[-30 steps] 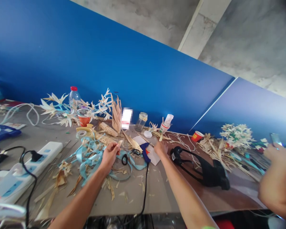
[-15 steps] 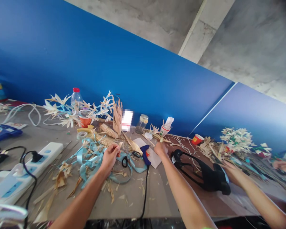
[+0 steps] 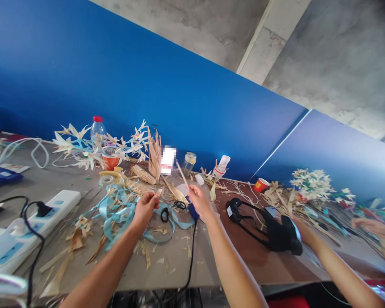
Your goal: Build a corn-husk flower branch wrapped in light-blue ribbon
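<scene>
My left hand (image 3: 146, 208) pinches a small pale piece of dried husk (image 3: 160, 192) between thumb and fingertips. In my right hand (image 3: 199, 201) is a thin wooden stick (image 3: 182, 174), gripped near its lower end and pointing up toward the blue wall. Just below the right hand lies a blue glue gun (image 3: 193, 211), partly covered, its black cord trailing to the front edge. Black-handled scissors (image 3: 164, 214) rest between the hands. Light blue ribbon (image 3: 107, 214) curls around and behind my left hand. Dried corn cobs (image 3: 143, 174) lie beyond it.
A white power strip (image 3: 56, 214) with plugs stands at left. Husk flowers (image 3: 83, 160), a red-capped bottle (image 3: 98, 128) and a glass jar (image 3: 189, 161) line the back. Right of me are a black strapped headset (image 3: 269, 231), a red paper cup (image 3: 261, 185) and other people's hands (image 3: 303, 233).
My right hand has come back left and toward my left hand, now lifting the wooden stick. My left hand keeps its pinch on the husk piece. The view has shifted slightly.
</scene>
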Motion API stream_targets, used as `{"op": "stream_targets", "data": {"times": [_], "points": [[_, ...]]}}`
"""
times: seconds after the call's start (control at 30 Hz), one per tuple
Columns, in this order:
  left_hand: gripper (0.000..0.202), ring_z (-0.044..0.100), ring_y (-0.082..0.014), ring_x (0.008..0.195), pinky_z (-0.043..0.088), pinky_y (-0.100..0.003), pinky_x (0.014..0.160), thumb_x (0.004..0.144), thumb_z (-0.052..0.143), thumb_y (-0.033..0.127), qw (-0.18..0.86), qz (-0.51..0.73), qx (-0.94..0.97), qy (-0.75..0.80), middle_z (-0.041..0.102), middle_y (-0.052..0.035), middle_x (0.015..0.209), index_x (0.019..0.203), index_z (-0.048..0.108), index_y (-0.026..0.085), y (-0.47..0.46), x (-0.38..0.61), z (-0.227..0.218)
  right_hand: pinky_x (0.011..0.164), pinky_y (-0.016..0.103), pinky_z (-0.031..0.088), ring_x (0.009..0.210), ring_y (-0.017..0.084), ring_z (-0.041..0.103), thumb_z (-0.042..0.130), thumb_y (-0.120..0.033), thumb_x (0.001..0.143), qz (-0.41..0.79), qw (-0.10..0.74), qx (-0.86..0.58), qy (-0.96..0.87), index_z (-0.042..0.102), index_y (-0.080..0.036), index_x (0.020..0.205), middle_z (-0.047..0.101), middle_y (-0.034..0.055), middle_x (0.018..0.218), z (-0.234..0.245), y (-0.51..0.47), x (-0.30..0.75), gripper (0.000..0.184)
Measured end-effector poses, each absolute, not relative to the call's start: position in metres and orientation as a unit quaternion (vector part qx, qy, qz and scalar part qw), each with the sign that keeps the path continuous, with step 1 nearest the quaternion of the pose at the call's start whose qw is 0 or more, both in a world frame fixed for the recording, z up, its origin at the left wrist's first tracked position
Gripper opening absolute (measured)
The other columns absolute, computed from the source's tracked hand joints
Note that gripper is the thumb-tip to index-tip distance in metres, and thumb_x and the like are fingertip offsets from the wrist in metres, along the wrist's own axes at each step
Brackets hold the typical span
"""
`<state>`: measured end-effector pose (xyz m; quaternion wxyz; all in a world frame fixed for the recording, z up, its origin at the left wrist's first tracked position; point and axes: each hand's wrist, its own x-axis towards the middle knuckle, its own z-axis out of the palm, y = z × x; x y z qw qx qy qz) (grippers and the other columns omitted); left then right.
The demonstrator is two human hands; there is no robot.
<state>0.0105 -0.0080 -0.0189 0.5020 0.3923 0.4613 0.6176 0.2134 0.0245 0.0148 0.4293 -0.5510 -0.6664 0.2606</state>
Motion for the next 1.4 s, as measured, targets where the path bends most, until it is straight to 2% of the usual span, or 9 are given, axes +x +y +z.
{"op": "stream_targets", "data": {"times": [0.13, 0.27, 0.47, 0.6, 0.73, 0.9, 1.03, 1.2, 1.4], "points": [[0.045, 0.048, -0.0086, 0.048, 0.039, -0.022, 0.052, 0.058, 0.07, 0.056, 0.501, 0.628, 0.385, 0.454, 0.055, 0.0036, 0.056, 0.07, 0.056, 0.015, -0.01, 0.011, -0.014, 0.044, 0.02, 0.033, 0.043, 0.008, 0.041, 0.047, -0.049, 0.08, 0.378, 0.431, -0.532, -0.623, 0.064, -0.013, 0.074, 0.048, -0.0033, 0.052, 0.013, 0.015, 0.176, 0.04], [0.044, 0.048, -0.0087, 0.048, 0.038, -0.022, 0.051, 0.059, 0.07, 0.055, 0.49, 0.645, 0.381, 0.446, 0.055, 0.0035, 0.056, 0.071, 0.056, 0.016, -0.009, 0.01, -0.014, 0.041, 0.02, 0.036, 0.038, 0.008, 0.043, 0.043, -0.035, 0.083, 0.421, 0.397, -0.538, -0.613, 0.061, -0.016, 0.105, 0.051, -0.0047, 0.054, 0.011, 0.015, 0.157, 0.035], [0.045, 0.047, -0.0085, 0.047, 0.038, -0.022, 0.05, 0.057, 0.072, 0.055, 0.493, 0.644, 0.372, 0.451, 0.054, 0.0039, 0.054, 0.071, 0.055, 0.016, -0.008, 0.01, -0.014, 0.063, 0.023, 0.049, 0.06, 0.009, 0.059, 0.041, -0.008, 0.074, 0.335, 0.387, -0.533, -0.674, 0.058, -0.017, 0.1, 0.063, 0.0027, 0.09, 0.0, 0.016, 0.149, 0.032], [0.045, 0.047, -0.0086, 0.047, 0.038, -0.022, 0.049, 0.056, 0.071, 0.056, 0.489, 0.637, 0.376, 0.462, 0.055, 0.0037, 0.055, 0.069, 0.055, 0.016, -0.009, 0.012, -0.011, 0.066, 0.023, 0.048, 0.067, 0.012, 0.059, 0.044, -0.019, 0.081, 0.3, 0.395, -0.525, -0.692, 0.059, -0.016, 0.102, 0.065, 0.0022, 0.08, -0.001, 0.011, 0.151, 0.026], [0.041, 0.048, -0.0087, 0.048, 0.038, -0.022, 0.051, 0.059, 0.07, 0.053, 0.487, 0.631, 0.391, 0.461, 0.055, 0.004, 0.054, 0.071, 0.056, 0.017, -0.009, 0.013, -0.011, 0.068, 0.024, 0.045, 0.069, 0.015, 0.06, 0.043, -0.031, 0.088, 0.258, 0.336, -0.545, -0.723, 0.067, -0.016, 0.077, 0.067, 0.0042, 0.07, 0.005, 0.005, 0.153, 0.031], [0.032, 0.048, -0.0087, 0.049, 0.037, -0.022, 0.051, 0.067, 0.067, 0.047, 0.481, 0.621, 0.422, 0.452, 0.054, 0.004, 0.056, 0.073, 0.056, 0.017, -0.008, 0.014, -0.017, 0.086, 0.025, 0.045, 0.094, 0.016, 0.063, 0.044, -0.012, 0.085, 0.21, 0.353, -0.529, -0.742, 0.066, -0.018, 0.105, 0.069, 0.0079, 0.102, 0.005, 0.001, 0.155, 0.031], [0.031, 0.048, -0.009, 0.05, 0.037, -0.023, 0.052, 0.069, 0.066, 0.046, 0.481, 0.61, 0.433, 0.457, 0.055, 0.0036, 0.057, 0.074, 0.057, 0.017, -0.007, 0.014, -0.021, 0.09, 0.027, 0.045, 0.099, 0.017, 0.06, 0.038, -0.005, 0.082, 0.175, 0.355, -0.517, -0.759, 0.065, -0.012, 0.107, 0.065, 0.0132, 0.105, 0.002, 0.002, 0.157, 0.037], [0.028, 0.047, -0.0089, 0.051, 0.037, -0.022, 0.052, 0.07, 0.065, 0.044, 0.474, 0.601, 0.453, 0.457, 0.055, 0.0036, 0.058, 0.075, 0.058, 0.017, -0.007, 0.015, -0.021, 0.082, 0.025, 0.045, 0.09, 0.017, 0.062, 0.046, -0.025, 0.089, 0.19, 0.348, -0.473, -0.787, 0.067, -0.015, 0.096, 0.069, 0.0092, 0.093, 0.009, -0.004, 0.155, 0.024], [0.026, 0.045, -0.0085, 0.049, 0.035, -0.022, 0.051, 0.07, 0.065, 0.041, 0.461, 0.587, 0.477, 0.464, 0.052, 0.0042, 0.056, 0.073, 0.059, 0.016, -0.008, 0.017, -0.019, 0.064, 0.021, 0.04, 0.07, 0.013, 0.062, 0.039, -0.039, 0.093, 0.208, 0.337, -0.5, -0.77, 0.067, -0.018, 0.079, 0.069, 0.0052, 0.076, 0.016, -0.012, 0.151, 0.037]]}}
